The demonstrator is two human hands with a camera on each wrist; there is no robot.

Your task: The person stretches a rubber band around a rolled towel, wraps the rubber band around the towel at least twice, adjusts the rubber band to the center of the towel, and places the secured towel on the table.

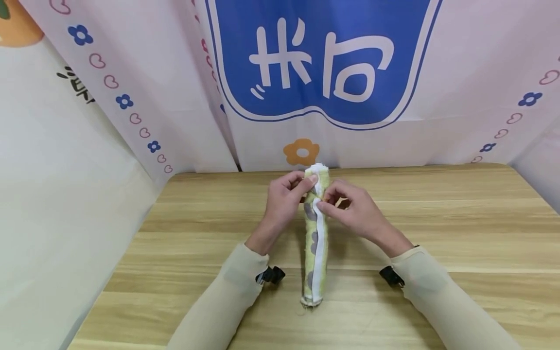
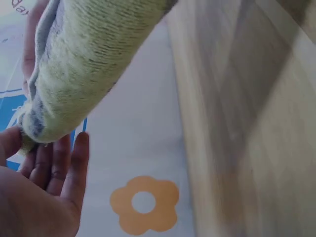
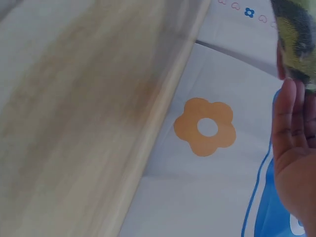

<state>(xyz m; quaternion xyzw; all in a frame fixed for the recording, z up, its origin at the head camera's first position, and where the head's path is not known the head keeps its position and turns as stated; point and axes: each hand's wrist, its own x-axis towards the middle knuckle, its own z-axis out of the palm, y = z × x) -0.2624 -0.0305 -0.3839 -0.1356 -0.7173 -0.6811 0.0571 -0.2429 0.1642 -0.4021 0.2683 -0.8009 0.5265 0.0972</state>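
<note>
A yellow-green towel (image 1: 311, 243) with grey spots and a white edge strip is rolled into a long tube, pointing away from me over the table. My left hand (image 1: 284, 197) grips it near the far end, thumb on the white strip. Just nearer, my right hand (image 1: 352, 206) pinches at the towel's right side, thumb against the strip. A tiny orange bit shows by the right fingertips; its kind is unclear. In the left wrist view the towel (image 2: 98, 64) slants over the left hand (image 2: 44, 192). The right wrist view shows only part of the towel (image 3: 298, 34) above the right hand (image 3: 296, 158).
The wood-grain table (image 1: 197, 257) extends to both sides of the towel. Behind its far edge hangs a white printed cloth (image 1: 170, 116) with a blue badge and an orange flower. Another pale cloth (image 1: 57, 194) hangs along the left side.
</note>
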